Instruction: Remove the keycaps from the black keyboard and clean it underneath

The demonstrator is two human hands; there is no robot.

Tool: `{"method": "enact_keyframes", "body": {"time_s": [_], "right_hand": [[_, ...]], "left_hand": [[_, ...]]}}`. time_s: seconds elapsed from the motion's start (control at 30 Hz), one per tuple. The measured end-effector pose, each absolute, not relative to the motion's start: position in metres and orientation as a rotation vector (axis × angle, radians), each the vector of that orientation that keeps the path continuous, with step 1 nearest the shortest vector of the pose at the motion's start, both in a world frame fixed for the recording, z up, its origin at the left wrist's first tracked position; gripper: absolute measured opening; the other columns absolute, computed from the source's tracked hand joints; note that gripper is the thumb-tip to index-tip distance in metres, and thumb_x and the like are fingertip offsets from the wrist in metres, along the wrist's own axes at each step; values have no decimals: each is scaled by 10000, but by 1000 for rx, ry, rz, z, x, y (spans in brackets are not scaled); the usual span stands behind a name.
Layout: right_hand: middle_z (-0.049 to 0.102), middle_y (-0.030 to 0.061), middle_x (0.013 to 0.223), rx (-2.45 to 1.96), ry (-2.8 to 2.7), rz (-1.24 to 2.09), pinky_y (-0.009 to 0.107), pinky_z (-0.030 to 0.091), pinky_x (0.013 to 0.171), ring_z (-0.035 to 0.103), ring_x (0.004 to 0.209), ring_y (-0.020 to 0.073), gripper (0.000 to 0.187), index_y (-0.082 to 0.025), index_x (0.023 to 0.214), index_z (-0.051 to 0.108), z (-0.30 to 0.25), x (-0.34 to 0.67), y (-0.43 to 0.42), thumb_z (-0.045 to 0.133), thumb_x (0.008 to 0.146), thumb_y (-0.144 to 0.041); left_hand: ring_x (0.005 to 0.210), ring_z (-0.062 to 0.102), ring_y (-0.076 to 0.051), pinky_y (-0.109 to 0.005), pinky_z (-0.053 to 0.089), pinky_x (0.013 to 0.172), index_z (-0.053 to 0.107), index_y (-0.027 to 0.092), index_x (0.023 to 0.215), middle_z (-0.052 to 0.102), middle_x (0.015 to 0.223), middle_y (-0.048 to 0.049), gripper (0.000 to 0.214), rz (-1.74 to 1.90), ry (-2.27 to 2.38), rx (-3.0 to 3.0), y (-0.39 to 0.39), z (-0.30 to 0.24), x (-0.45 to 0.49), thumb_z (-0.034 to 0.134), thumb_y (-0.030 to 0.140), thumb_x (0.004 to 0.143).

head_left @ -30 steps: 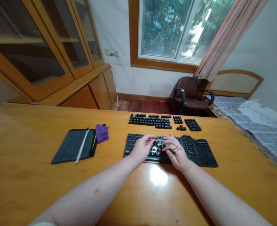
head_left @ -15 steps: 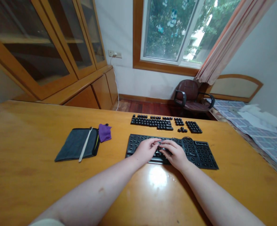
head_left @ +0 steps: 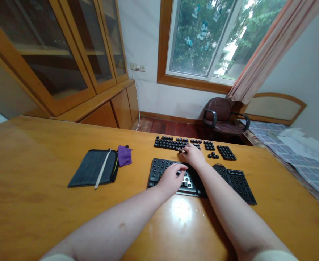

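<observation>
A black keyboard base (head_left: 238,181) lies on the wooden table (head_left: 40,203) in front of me, with some of its keys off. My left hand (head_left: 172,178) rests on its middle part, fingers curled down onto it. Beyond it, loose black keycaps (head_left: 167,143) are laid out in rows in keyboard order. My right hand (head_left: 192,154) reaches over the keyboard to the near edge of those rows, its fingertips pinched on a small dark thing that I cannot name.
A dark grey pouch (head_left: 94,172) with a pale strip on it and a purple cloth (head_left: 125,155) lie left of the keyboard. Past the table's far edge are a brown armchair (head_left: 224,117), wooden cabinets (head_left: 67,72) and a bed (head_left: 297,152) on the right.
My right hand has left the keyboard base and moved forward to the rows of loose keycaps. My left hand stays on the keyboard. The view has shifted slightly.
</observation>
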State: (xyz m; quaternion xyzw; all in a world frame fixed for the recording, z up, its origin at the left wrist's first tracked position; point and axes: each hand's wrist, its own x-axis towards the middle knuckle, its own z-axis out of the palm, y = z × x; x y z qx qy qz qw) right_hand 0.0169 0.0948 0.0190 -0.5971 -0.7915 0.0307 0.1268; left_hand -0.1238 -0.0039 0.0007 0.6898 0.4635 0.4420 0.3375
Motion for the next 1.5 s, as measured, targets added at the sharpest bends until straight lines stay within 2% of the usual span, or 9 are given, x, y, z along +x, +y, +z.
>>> {"method": "enact_keyframes", "body": {"time_s": [0.37,0.57,0.83,1.5], "right_hand": [[596,23,985,-1749,-2332,75,237,419,670,583,830,148,199,-254,891,724,0,19,97,559,820,-339],[591,31,991,-1768,-2258,80,241,429,697,581,840,152,172,-239,850,720,-1,19,97,584,795,-328],[587,24,1006,-1736,-2223,128,244,438,729,579,867,160,166,-251,901,701,2,20,98,615,772,-312],[594,37,978,-1766,-2180,156,257,430,694,577,849,173,138,-238,860,696,-3,22,107,629,768,-316]], "left_hand": [[916,602,-177,-312,473,870,658,166,936,669,950,-55,227,1121,1202,1816,-5,4,-123,512,85,782],[923,599,-179,-326,470,880,656,186,932,670,957,-46,237,1127,1200,1823,-4,3,-123,506,82,781],[926,599,-183,-332,472,879,657,194,930,670,949,-41,238,1129,1204,1811,-4,2,-123,510,87,776],[928,606,-179,-324,475,881,658,194,925,675,952,-43,233,1131,1213,1798,-4,3,-123,503,93,784]]}}
